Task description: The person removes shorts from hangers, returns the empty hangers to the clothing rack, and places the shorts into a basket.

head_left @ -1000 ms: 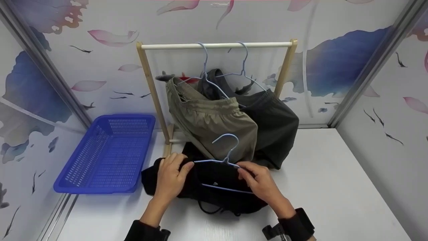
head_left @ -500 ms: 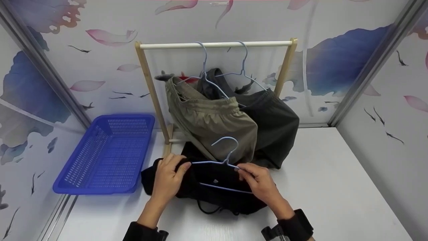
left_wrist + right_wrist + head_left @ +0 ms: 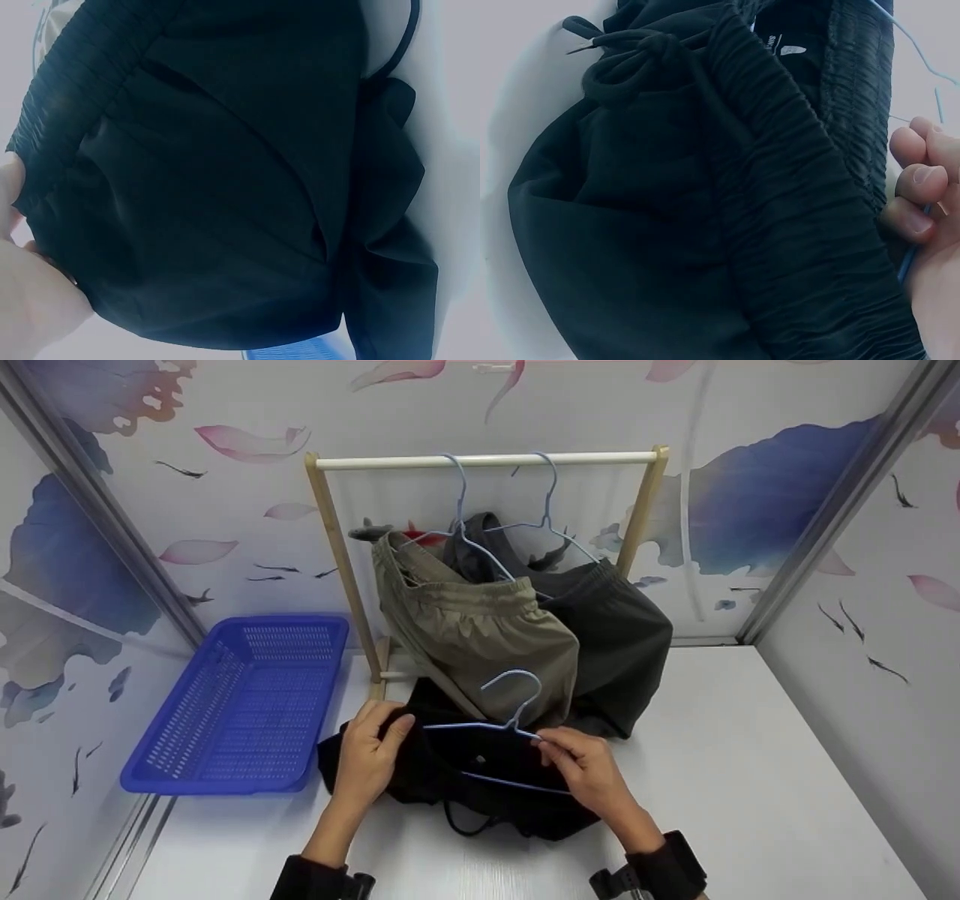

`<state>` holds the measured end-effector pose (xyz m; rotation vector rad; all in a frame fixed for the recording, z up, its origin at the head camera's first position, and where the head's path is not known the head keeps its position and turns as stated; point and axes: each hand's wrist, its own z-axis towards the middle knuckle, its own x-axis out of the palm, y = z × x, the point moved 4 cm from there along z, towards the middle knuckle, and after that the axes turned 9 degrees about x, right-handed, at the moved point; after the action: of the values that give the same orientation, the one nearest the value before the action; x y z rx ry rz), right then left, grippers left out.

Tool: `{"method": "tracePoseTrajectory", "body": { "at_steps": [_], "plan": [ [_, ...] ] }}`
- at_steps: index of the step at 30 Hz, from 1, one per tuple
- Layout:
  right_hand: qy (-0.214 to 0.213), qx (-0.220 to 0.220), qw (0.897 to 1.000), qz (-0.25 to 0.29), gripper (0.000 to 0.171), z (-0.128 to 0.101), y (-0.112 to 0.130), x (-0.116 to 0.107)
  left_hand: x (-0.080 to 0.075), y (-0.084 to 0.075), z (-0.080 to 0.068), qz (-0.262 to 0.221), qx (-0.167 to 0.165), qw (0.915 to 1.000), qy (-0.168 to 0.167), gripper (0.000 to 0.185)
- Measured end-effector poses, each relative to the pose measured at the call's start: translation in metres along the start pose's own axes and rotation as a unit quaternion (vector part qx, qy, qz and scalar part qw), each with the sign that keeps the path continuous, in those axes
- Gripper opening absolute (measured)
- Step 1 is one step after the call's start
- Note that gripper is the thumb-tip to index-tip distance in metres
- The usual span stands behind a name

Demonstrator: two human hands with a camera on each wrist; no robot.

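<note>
Both my hands are bare: no gloves, no rings seen. My left hand (image 3: 369, 757) comes out of a black cuff at the wrist, with a small black clamp-like mount fixed beside it. My right hand (image 3: 589, 774) wears a broad black wrist strap carrying a black bracket. Fingernails short, unpainted.

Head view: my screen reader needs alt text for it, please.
Two hands work a light blue wire hanger into black shorts on a white table: the left hand grips the waistband, the right hand pinches the hanger. Behind, a wooden rack holds two garments; a blue basket sits left.
</note>
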<state>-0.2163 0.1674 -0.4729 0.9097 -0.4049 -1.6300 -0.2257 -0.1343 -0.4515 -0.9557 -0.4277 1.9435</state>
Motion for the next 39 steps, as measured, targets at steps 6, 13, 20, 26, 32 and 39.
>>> {"method": "tracePoseTrajectory", "body": {
  "at_steps": [6,13,20,26,32,39],
  "plan": [
    [0.002,0.002,1.000,0.009,0.025,-0.002,-0.001,0.000,-0.002,0.004,-0.001,-0.027,-0.020,0.9993,-0.015,0.006],
    [0.000,0.003,1.000,0.018,0.025,-0.003,-0.002,-0.001,-0.004,0.007,-0.001,-0.058,-0.047,0.9969,-0.024,0.007],
    [0.001,0.012,1.000,0.028,0.025,-0.005,-0.006,-0.001,-0.006,0.013,-0.003,-0.080,-0.078,0.9934,-0.028,0.009],
    [0.000,0.021,0.999,0.030,0.024,-0.007,-0.008,0.000,-0.006,0.020,-0.004,-0.090,-0.116,0.9887,-0.030,0.013],
    [0.003,0.030,0.999,0.029,0.024,-0.006,-0.006,0.000,-0.007,0.024,-0.005,-0.113,-0.154,0.9810,-0.036,0.018],
    [0.016,0.037,0.999,0.037,0.021,-0.007,-0.008,-0.003,-0.008,0.026,-0.006,-0.141,-0.198,0.9691,-0.041,0.024]
  ]
}}
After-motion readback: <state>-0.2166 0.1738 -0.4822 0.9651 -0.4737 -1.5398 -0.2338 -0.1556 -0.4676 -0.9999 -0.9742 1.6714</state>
